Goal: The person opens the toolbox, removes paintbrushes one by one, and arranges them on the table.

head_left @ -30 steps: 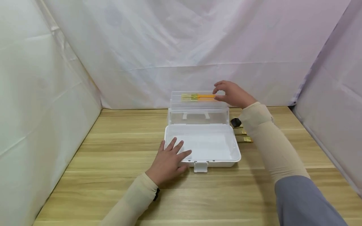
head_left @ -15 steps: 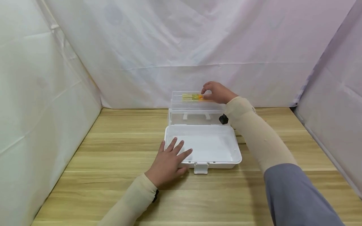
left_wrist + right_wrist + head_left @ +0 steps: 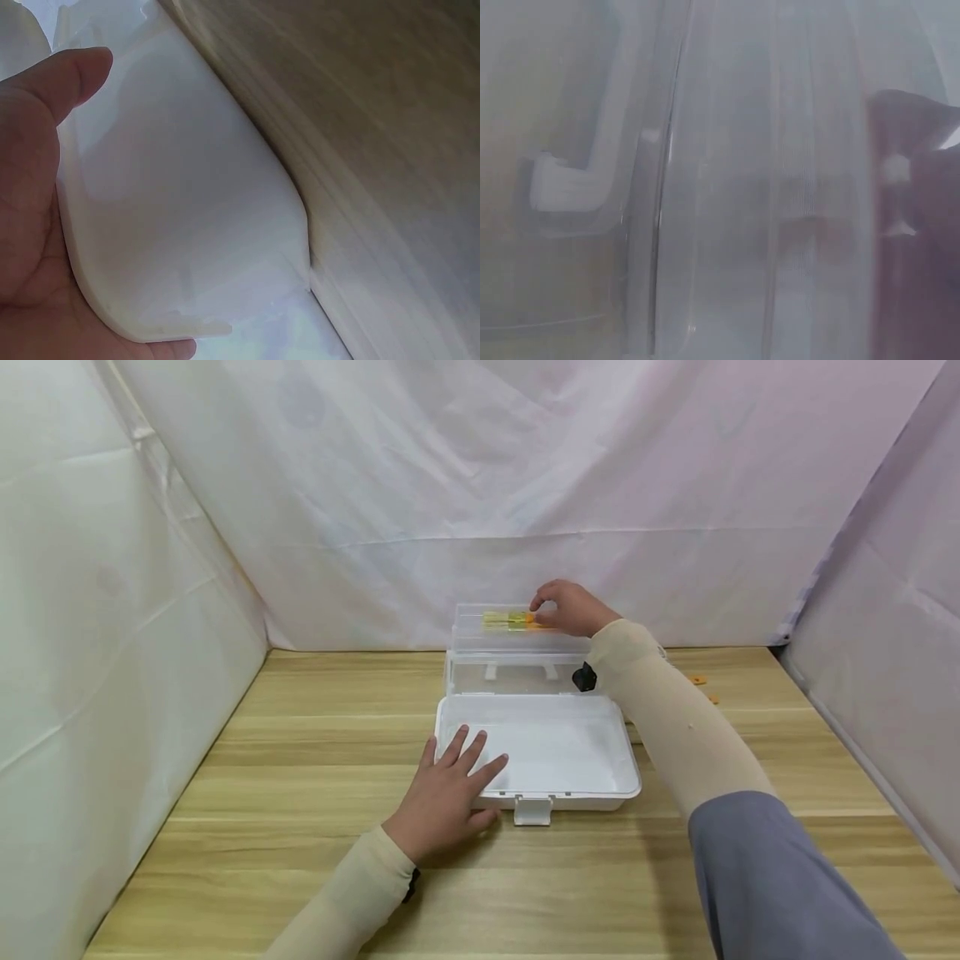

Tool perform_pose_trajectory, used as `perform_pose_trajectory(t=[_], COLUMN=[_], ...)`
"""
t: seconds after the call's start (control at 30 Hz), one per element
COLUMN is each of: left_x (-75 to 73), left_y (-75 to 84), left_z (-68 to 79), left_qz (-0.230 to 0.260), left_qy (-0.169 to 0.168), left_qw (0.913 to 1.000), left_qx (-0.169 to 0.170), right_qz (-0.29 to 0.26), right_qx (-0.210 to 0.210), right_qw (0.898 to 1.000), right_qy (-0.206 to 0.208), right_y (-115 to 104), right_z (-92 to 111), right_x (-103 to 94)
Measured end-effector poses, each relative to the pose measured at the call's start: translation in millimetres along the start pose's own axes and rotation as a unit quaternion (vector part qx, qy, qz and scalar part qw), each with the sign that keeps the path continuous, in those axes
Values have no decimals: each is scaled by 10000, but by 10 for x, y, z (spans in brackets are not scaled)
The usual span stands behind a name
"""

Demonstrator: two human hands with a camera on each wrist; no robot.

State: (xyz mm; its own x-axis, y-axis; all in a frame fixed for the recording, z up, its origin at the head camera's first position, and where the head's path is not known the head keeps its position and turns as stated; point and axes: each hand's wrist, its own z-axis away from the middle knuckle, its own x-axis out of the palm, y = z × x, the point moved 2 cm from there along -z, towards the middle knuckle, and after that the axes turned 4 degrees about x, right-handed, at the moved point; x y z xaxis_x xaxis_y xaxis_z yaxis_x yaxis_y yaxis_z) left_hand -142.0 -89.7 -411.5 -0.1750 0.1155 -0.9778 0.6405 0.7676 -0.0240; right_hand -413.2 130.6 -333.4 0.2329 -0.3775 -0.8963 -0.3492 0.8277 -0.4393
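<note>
In the head view my left hand (image 3: pixel 444 793) rests, fingers spread, on the front-left corner of the open white storage box (image 3: pixel 558 802). The left wrist view shows its thumb (image 3: pixel 86 71) outside the box wall. My right hand (image 3: pixel 573 610) is at the raised clear upper section (image 3: pixel 468 639) behind. Its thumb and fingertips pinch an orange paintbrush handle (image 3: pixel 530 619) close to the ferrule. Pale bristles (image 3: pixel 495 622) and shiny yellow-green ferrules point left, seen against the clear plastic. The right wrist view is hazy, looking through the plastic at the hand's dark shape.
Orange handle ends (image 3: pixel 698 680) of other brushes show on the wooden table (image 3: pixel 330 760) right of the box, mostly hidden by the right forearm. A white latch (image 3: pixel 532 811) hangs at the box front. White cloth walls (image 3: pixel 360 485) surround the table at back and sides.
My right hand has slid left along the brush handle towards the ferrule, while the bristles stay in about the same place. The left hand has stayed on the box corner.
</note>
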Motion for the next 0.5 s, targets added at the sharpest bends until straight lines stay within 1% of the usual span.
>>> perform_pose_trajectory(t=[0.27, 0.5], left_x=[6, 28], left_y=[9, 27], left_z=[5, 17], left_qz=[102, 127], left_qy=[61, 107], left_qw=[9999, 9999], left_qx=[29, 21], right_qz=[-1, -186], right_qx=[-61, -27], right_qw=[10000, 9998], right_qy=[-34, 27], right_y=[0, 1], right_z=[18, 27], right_x=[30, 84])
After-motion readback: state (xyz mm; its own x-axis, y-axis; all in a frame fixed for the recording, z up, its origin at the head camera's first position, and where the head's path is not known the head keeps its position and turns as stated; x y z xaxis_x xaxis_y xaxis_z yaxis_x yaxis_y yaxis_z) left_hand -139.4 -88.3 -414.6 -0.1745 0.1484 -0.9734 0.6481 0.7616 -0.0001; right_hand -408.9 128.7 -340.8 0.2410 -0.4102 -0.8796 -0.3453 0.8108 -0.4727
